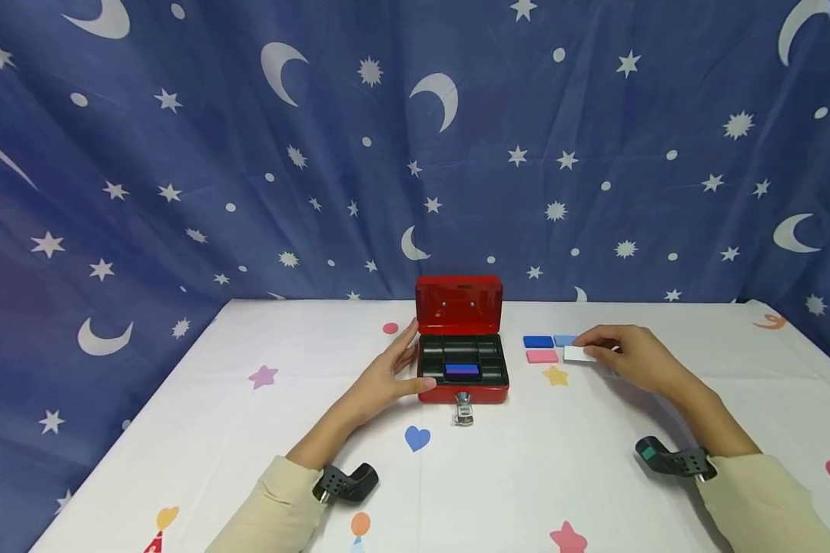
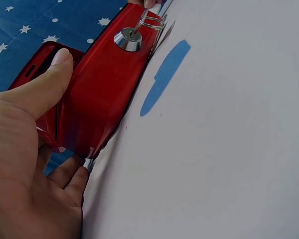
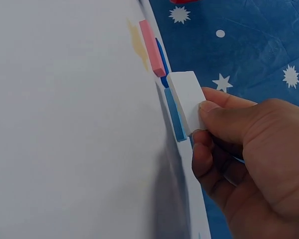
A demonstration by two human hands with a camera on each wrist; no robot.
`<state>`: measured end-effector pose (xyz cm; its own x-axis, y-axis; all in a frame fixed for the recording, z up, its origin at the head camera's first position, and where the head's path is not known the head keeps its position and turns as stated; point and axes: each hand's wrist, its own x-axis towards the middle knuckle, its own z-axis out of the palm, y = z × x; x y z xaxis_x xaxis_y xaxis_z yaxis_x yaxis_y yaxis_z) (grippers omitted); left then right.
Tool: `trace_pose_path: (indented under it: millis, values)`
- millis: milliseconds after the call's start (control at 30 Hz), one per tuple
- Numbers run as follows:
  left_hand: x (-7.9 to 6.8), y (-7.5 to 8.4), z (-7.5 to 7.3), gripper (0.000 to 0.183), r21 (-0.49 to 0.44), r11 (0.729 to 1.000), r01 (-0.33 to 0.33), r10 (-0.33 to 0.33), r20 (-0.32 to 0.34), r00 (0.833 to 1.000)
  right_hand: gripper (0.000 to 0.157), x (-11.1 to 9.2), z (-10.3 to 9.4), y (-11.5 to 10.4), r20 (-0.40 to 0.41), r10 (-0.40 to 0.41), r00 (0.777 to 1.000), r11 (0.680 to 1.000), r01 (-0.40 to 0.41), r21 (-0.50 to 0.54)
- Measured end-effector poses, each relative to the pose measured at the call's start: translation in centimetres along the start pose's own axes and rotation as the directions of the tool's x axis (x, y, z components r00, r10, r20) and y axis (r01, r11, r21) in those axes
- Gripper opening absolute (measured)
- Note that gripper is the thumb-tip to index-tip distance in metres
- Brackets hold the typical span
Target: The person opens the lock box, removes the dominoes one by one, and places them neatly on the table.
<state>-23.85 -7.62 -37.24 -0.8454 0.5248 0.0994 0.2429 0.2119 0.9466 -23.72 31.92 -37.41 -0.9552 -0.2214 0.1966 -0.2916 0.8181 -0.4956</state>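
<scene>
A red cash box (image 1: 434, 395) stands with its lid (image 1: 459, 306) raised and a black compartment tray (image 1: 493, 372) inside. A blue-and-purple block (image 1: 462, 370) lies in the tray's front middle compartment. My left hand (image 1: 382, 384) holds the box's left side, thumb over the front rim and fingers along the side. A key with rings (image 2: 152, 21) sits in the front lock (image 2: 128, 40). On the right, my right hand (image 1: 638, 359) pinches a white rectangular block (image 3: 187, 97) between thumb and fingers, close over a light-blue block (image 3: 175, 115).
Right of the box lie a dark-blue block (image 1: 538, 342) and a pink block (image 1: 542, 356), beside the light-blue one. The white tablecloth (image 1: 498, 476) carries printed stars and hearts. A blue curtain (image 1: 360, 177) with moons and stars hangs behind the table.
</scene>
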Motion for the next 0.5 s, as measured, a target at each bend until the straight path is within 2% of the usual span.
trace_pose_path:
  millis: [233, 500]
  values:
    - [-0.11, 0.04, -0.08, 0.092, 0.001, 1.000, 0.012, -0.012, 0.002, 1.000, 0.017, 0.09, 0.51, 0.21, 0.020, -0.003, 1.000, 1.000, 0.003, -0.008]
    - [-0.12, 0.07, -0.05, 0.093, 0.012, 1.000, 0.012, -0.012, -0.003, 1.000, 0.022, 0.03, 1.03, 0.56, -0.009, -0.011, 1.000, 1.000, 0.011, -0.030]
